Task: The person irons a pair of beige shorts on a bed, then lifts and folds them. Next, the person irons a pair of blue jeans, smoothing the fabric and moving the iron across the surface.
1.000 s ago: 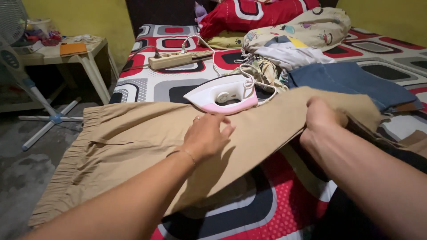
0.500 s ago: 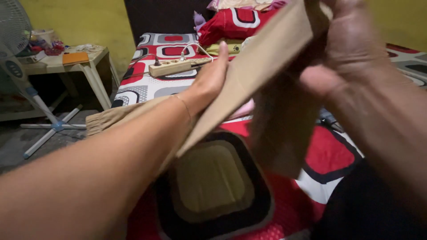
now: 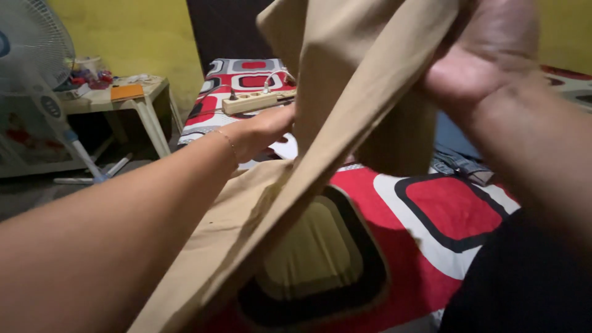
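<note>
You lifted the tan trousers (image 3: 345,92) off the bed (image 3: 450,209), right hand (image 3: 487,55) clamped high, left hand (image 3: 265,132) pinching the edge; best kept taut.

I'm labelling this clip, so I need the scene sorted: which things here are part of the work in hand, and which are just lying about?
In hand:
- tan trousers, lifted off the bed
- left hand, on the cloth
- right hand, gripping the cloth up high

Lying about:
- power strip on the patterned bedsheet
- blue jeans
- standing fan
- small side table with clutter
</note>
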